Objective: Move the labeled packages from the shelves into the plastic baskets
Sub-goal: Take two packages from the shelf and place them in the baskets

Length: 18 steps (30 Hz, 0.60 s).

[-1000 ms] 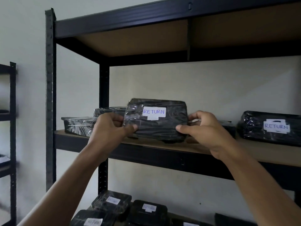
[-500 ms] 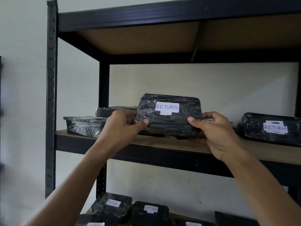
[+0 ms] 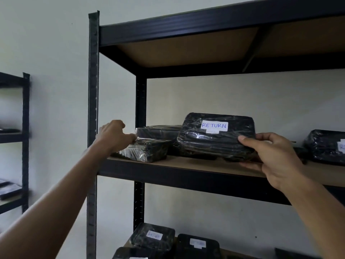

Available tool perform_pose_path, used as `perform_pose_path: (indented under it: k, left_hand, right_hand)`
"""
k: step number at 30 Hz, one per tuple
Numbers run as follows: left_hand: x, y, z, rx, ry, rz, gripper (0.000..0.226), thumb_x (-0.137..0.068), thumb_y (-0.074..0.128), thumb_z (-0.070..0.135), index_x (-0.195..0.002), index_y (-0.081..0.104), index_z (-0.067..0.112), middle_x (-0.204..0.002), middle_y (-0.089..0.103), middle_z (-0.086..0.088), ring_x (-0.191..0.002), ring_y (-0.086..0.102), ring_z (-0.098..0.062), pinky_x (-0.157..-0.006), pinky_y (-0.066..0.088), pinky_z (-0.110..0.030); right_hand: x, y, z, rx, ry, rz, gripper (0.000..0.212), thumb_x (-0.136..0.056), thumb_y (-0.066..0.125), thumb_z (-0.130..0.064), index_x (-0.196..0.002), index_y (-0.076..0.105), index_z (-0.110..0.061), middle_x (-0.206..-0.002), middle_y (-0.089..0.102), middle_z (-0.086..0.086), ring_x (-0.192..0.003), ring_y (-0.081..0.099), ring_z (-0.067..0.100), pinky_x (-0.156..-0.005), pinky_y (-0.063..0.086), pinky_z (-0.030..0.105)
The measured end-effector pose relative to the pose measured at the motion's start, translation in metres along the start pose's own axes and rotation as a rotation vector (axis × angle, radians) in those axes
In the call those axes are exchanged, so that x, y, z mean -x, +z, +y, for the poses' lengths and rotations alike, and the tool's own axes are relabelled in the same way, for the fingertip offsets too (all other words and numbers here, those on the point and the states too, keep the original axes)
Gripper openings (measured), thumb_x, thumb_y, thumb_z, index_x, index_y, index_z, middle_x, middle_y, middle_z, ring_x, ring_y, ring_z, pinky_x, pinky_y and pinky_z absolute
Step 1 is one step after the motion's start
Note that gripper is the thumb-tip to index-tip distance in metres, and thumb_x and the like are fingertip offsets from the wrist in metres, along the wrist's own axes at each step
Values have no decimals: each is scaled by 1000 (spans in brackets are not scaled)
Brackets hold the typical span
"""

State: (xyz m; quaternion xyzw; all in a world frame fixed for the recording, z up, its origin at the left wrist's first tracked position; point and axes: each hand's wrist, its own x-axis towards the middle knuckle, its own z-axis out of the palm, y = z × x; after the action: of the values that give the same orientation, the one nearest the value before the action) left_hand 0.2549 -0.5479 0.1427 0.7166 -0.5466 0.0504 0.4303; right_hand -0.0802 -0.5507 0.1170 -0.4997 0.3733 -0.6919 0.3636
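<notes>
A black wrapped package [image 3: 214,139] with a white "RETURN" label is tilted up on the middle shelf [image 3: 196,165]. My right hand [image 3: 270,157] grips its right end, thumb on the front face. My left hand [image 3: 113,135] has reached left to a flat black package [image 3: 147,150] at the shelf's left end, with its fingertips touching the top near edge. Whether it grips that package I cannot tell. Another flat package [image 3: 158,130] lies behind it. No basket is in view.
A further labeled package [image 3: 326,146] sits at the shelf's right end. Several labeled packages [image 3: 153,238] lie on the lower shelf. The black upright post [image 3: 92,128] stands just left of my left hand. A second rack [image 3: 24,137] stands against the wall at far left.
My left hand has let go of the "RETURN" package and moved left to the flat package. My right hand alone now holds the "RETURN" package. The view has shifted left.
</notes>
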Motion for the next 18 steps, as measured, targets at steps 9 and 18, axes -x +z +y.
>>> perform_pose_path:
  k: [9,18]
  left_hand:
    - [-11,-10,4,93,-145,-242,71,-56,83,61,-85,60,1,-82,57,-12,-76,66,-33,-60,58,-35]
    - [-9,7,1,389,-278,-286,33,-90,62,37,-84,55,6,-74,55,-10,-57,51,-23,-49,46,-26]
  right_hand:
    - [6,1,-1,8,-15,38,32,-79,78,-12,-102,55,-10,-97,68,11,-85,71,24,-64,59,42]
    - [6,2,-1,41,-31,61,32,-78,78,-12,-102,57,-9,-94,69,10,-85,70,26,-68,58,42]
